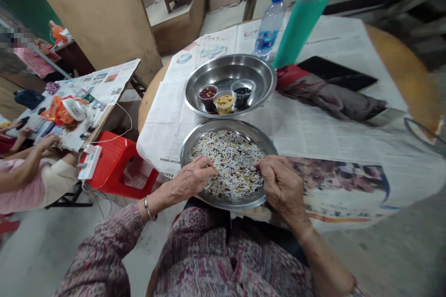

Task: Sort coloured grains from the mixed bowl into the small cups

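Left hand (200,171) and right hand (283,184) pinch narrowly (whether on anything, I can't tell); bumping the steel basin (264,139) could spill mixed grains (230,162).

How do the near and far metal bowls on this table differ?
The near bowl holds loose mixed grains, while the far bowl holds three small cups. The left hand and right hand are at the near bowl; neither is at the far bowl. Grains hide most of the near bowl's bottom, while the far bowl shows much bare metal. Both are round, shiny and set on newspaper.
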{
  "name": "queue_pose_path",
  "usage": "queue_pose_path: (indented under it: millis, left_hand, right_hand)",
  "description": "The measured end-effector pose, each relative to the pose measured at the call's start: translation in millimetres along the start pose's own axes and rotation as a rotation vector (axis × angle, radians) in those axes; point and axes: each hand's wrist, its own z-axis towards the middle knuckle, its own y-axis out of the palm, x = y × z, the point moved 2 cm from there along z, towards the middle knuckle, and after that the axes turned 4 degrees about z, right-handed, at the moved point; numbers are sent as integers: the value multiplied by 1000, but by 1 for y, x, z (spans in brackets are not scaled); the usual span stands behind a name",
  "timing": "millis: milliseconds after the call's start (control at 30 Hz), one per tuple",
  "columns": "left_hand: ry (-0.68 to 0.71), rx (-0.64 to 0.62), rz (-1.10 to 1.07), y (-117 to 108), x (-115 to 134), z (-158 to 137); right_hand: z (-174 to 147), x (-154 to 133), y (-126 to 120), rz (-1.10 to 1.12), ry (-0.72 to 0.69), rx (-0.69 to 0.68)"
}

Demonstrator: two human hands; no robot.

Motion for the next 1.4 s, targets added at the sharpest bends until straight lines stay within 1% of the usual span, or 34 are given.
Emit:
queue_pose_path:
  millis: [67,133,200,300,333,400,467,533,633,700,767,800,833,900,967,1033,1100,1167,1267,1400]
  left_hand:
    - [-80,103,-9,-3,-11,-11]
    - [-121,138,8,-3,-17,-16]
    - [-104,97,48,-1,-15,-16]
    - [-52,21,104,2,-6,-16]
    - [-39,18,107,2,-3,-16]
    - [-26,59,81,2,1,-18]
    - [-32,138,23,3,1,-21]
    - [-48,255,-41,3,-3,-25]
    - [-107,517,-103,1,-19,-32]
    - [-228,693,-107,-4,-41,-35]
    - [-396,789,-82,-8,-71,-36]
    - [-480,779,-54,-10,-87,-35]
    - [-551,740,-17,-12,-101,-34]
    - [-646,617,53,-13,-124,-29]
    - [-665,518,132,-13,-134,-26]
    - [-624,472,214,-11,-134,-24]
    - [-569,467,269,-8,-129,-26]
    - [-535,488,265,-5,-126,-30]
    - [-524,547,171,-2,-127,-37]
    - [-561,639,32,-3,-133,-42]
  right_hand:
    - [0,1,0,-12,-9,-2]
    - [-1,1,0,-29,-18,-5]
    - [-1,1,-1,-45,-19,-12]
    - [-2,0,-1,-58,-16,-20]
    - [-2,0,-1,-62,-14,-21]
    - [-3,0,-1,-74,-12,-20]
    - [-4,1,-1,-89,-5,-22]
    - [-4,2,-1,-99,3,-25]
    - [-5,3,-2,-114,5,-24]
    - [-5,4,-2,-130,-4,-23]
    - [-5,4,-2,-140,-17,-20]
    - [-5,4,-2,-144,-22,-21]
    - [-5,4,-2,-147,-29,-22]
    - [-5,4,-2,-154,-35,-23]
    - [-5,4,-2,-164,-30,-20]
    - [-5,3,-3,-165,-23,-18]
    - [-5,2,-3,-162,-19,-22]
    - [-5,2,-3,-159,-19,-24]
    - [-5,3,-3,-160,-26,-21]
    - [-5,3,-2,-163,-36,-26]
